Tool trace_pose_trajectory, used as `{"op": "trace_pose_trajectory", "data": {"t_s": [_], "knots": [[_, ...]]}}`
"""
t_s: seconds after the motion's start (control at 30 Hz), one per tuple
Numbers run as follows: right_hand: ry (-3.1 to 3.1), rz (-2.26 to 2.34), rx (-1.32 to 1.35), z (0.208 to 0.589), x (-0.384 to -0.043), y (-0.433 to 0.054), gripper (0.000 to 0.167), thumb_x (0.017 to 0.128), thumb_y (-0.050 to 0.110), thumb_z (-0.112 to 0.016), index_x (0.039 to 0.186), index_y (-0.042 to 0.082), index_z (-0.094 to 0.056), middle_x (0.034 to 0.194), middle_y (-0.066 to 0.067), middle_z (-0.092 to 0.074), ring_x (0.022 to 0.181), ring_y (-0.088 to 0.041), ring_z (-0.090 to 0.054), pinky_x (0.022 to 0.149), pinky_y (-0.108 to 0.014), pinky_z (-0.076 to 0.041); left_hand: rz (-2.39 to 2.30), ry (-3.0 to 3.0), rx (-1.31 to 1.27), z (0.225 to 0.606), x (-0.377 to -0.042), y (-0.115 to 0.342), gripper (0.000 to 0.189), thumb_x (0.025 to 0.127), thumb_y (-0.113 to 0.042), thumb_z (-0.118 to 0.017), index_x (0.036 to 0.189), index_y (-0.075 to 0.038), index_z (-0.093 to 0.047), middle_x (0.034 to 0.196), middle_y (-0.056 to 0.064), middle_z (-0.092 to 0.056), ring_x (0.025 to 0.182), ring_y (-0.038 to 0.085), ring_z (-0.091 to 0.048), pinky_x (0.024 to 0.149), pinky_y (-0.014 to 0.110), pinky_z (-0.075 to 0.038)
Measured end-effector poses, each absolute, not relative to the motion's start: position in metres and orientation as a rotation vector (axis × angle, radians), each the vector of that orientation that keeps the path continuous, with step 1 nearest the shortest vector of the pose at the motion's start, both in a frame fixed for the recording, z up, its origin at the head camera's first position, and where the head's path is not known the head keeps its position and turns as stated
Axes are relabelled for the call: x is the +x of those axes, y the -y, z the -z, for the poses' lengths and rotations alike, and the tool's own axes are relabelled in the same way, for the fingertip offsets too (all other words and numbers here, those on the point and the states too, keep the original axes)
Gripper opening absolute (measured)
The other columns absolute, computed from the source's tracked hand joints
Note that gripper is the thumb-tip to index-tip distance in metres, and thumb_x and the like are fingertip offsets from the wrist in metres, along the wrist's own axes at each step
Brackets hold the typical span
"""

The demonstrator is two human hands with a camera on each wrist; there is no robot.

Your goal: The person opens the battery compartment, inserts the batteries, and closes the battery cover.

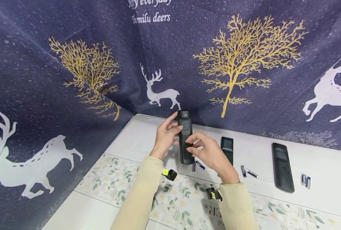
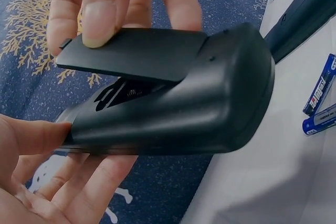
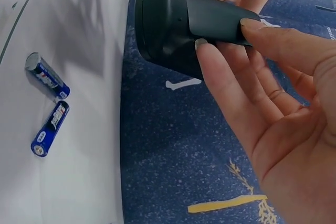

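Note:
A black remote control (image 1: 185, 118) is held up above the table, its back turned toward me. My left hand (image 1: 164, 138) grips it by its sides, thumb on one side and fingers on the other. With thumb and fingers, my right hand (image 1: 209, 150) pinches the battery cover (image 2: 142, 53). The left wrist view shows the cover tilted up at one end, its other end still against the remote. A spring shows in the battery compartment (image 2: 132, 94) under it; the rest of the inside is hidden. Two blue-and-silver batteries (image 3: 50, 129) lie on the table below the remote.
A second black remote (image 1: 227, 145) lies behind my right hand, partly hidden. Farther right are a pair of batteries (image 1: 243, 171), a third remote (image 1: 282, 167) and another pair of batteries (image 1: 308, 182). A dark printed cloth (image 1: 181, 64) hangs behind the white table (image 1: 259, 143).

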State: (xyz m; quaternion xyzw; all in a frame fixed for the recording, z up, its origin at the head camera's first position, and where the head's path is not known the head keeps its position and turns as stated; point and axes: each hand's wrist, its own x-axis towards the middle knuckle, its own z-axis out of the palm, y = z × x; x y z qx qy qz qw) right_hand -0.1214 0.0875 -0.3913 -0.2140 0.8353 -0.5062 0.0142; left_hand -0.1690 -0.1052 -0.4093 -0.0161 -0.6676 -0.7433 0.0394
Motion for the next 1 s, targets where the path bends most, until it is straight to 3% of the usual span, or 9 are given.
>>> {"op": "trace_pose_trajectory", "data": {"t_s": [0.33, 0.6, 0.73, 1.0], "knots": [[-2.591, 1.626, -0.689, 0.388, -0.122, -0.092, 0.022, 0.098, 0.0, -0.076, 0.117, 0.011, -0.07, 0.121, -0.007, -0.07, 0.101, -0.024, -0.073, 0.079, -0.036, -0.063, 2.289, 2.041, -0.049, 0.407, -0.169, 0.107, 0.06, 0.103, -0.009, -0.071, 0.155, -0.036, -0.057, 0.13, 0.013, -0.068, 0.095, 0.03, -0.075, 0.06, 0.04, -0.061], [-2.66, 1.658, -0.607, 0.388, -0.124, -0.102, 0.021, 0.099, 0.005, -0.077, 0.118, 0.012, -0.071, 0.111, -0.006, -0.074, 0.085, -0.02, -0.075, 0.078, -0.043, -0.061, 2.279, 2.044, -0.024, 0.407, -0.168, 0.108, 0.062, 0.102, -0.007, -0.072, 0.157, -0.032, -0.056, 0.132, 0.015, -0.067, 0.095, 0.03, -0.074, 0.058, 0.036, -0.061], [-2.695, 1.701, -0.538, 0.389, -0.125, -0.108, 0.023, 0.098, 0.003, -0.076, 0.119, 0.011, -0.071, 0.113, -0.008, -0.073, 0.089, -0.025, -0.076, 0.079, -0.045, -0.062, 2.282, 2.037, -0.017, 0.407, -0.168, 0.108, 0.062, 0.102, -0.006, -0.072, 0.156, -0.033, -0.057, 0.132, 0.016, -0.067, 0.096, 0.033, -0.073, 0.055, 0.033, -0.06], [-2.784, 1.739, -0.513, 0.392, -0.129, -0.118, 0.019, 0.098, 0.0, -0.076, 0.115, 0.006, -0.07, 0.119, -0.014, -0.073, 0.092, -0.03, -0.075, 0.075, -0.034, -0.063, 2.297, 2.016, -0.031, 0.409, -0.17, 0.106, 0.063, 0.102, -0.003, -0.071, 0.155, -0.033, -0.058, 0.129, 0.015, -0.069, 0.096, 0.036, -0.072, 0.055, 0.034, -0.061]]}}
